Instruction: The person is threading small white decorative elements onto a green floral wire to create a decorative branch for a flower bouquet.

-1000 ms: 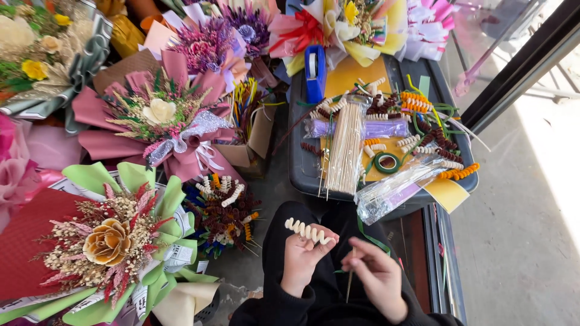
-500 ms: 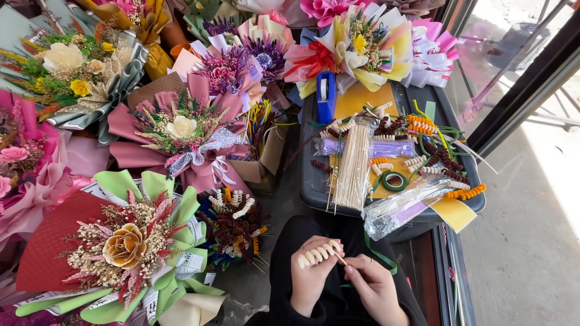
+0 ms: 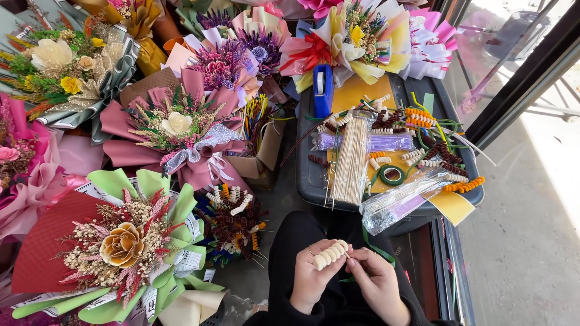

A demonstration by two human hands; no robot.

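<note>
Your left hand [image 3: 314, 274] is closing around a cream spiral pod piece [image 3: 330, 254], thumb and fingers clamped on it, and you're holding it low in the frame over your lap in black clothing. Your right hand [image 3: 376, 279] is pinching at the right end of that piece, fingertips together on what looks like a thin stick, too small to tell for sure. A green ribbon strand [image 3: 379, 250] is trailing just beside your right hand. Ahead of you a dark tray [image 3: 308, 175] is serving as the worktop, carrying a bundle of pale thin sticks [image 3: 352, 158], a green tape roll [image 3: 393, 175], a clear plastic sleeve of wires [image 3: 402, 200], orange and brown spiral pieces [image 3: 464, 185] and a blue tape dispenser [image 3: 322, 89]. To your left a small bunch of finished spiral stems [image 3: 232, 217] is standing near your knee. Wrapped bouquets are crowding the left side: a green and red one [image 3: 124, 244] nearest, a mauve one [image 3: 178, 127] behind it.
</note>
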